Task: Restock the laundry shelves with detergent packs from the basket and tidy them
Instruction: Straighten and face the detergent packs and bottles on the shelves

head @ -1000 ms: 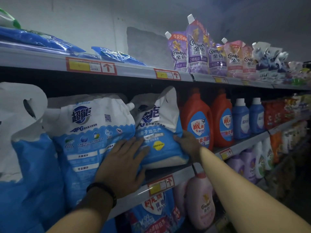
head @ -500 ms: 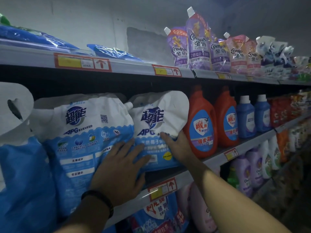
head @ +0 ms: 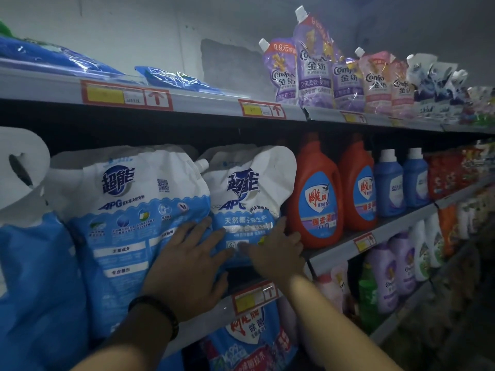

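Note:
Two large white-and-blue detergent packs stand side by side on the middle shelf [head: 345, 247]. My left hand [head: 187, 266] lies flat with spread fingers on the lower right of the left pack [head: 126, 210]. My right hand [head: 276, 250] presses with straight fingers on the lower front of the right pack [head: 249, 194], which stands upright with its front label facing out. A black band is on my left wrist. No basket is in view.
Two red detergent bottles [head: 316, 199] stand right beside the right pack, then blue bottles [head: 388, 183]. Purple and pink softener pouches [head: 313, 62] stand on the top shelf; flat blue packs [head: 171, 79] lie there at left. Bottles and pouches fill the lower shelf.
The right pack has been turned upright with its front facing out. My right hand slid from its right edge onto its lower front. My left hand stayed on the left pack.

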The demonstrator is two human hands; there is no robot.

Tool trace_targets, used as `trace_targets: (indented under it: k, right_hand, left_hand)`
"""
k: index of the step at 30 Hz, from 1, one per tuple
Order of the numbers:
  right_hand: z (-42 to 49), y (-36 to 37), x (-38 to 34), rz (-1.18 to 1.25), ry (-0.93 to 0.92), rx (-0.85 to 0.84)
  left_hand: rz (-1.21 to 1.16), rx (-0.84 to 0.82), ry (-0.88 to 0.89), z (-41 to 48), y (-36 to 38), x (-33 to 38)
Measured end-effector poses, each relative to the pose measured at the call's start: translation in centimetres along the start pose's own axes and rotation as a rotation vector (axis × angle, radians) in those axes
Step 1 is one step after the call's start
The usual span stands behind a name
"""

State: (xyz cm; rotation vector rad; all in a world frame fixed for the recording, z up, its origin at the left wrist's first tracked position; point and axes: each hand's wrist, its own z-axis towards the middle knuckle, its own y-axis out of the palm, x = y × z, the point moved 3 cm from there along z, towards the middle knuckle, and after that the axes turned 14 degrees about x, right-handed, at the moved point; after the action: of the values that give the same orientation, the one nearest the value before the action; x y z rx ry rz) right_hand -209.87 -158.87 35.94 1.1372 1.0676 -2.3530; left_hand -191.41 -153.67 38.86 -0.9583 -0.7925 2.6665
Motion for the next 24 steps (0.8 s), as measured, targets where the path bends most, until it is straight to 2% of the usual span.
trace_targets:
  k: [4,8,11,15,22,24]
  right_hand:
    - [-1.0,2.3,0.2,0.064,-0.085,-0.148]
    - [1.6,3.9,0.6,0.091,-0.191,-0.117]
    - [3.5,4.1,0.4,0.107,-0.237,-0.157]
    - [5.2,4.4,0.2,0.135,-0.22,-0.198]
    - [3.4,3.9,-0.5,-0.038,-0.233,-0.173]
    - [1.6,2.5,-1.5,0.081,-0.221,-0.086]
  left_hand:
    - [-0.006,0.0,0.002,0.1,0.0,-0.1]
    - [0.014,0.003,0.009,0.0,0.1,0.1]
    - [0.011,0.02,0.001,0.1,0.3,0.1]
    - [0.026,0.039,0.001,0.1,0.9,0.0]
    - [0.004,0.048,-0.01,0.0,0.7,0.3]
    - [-0.029,0.077,-0.042,-0.2,0.1,0.1]
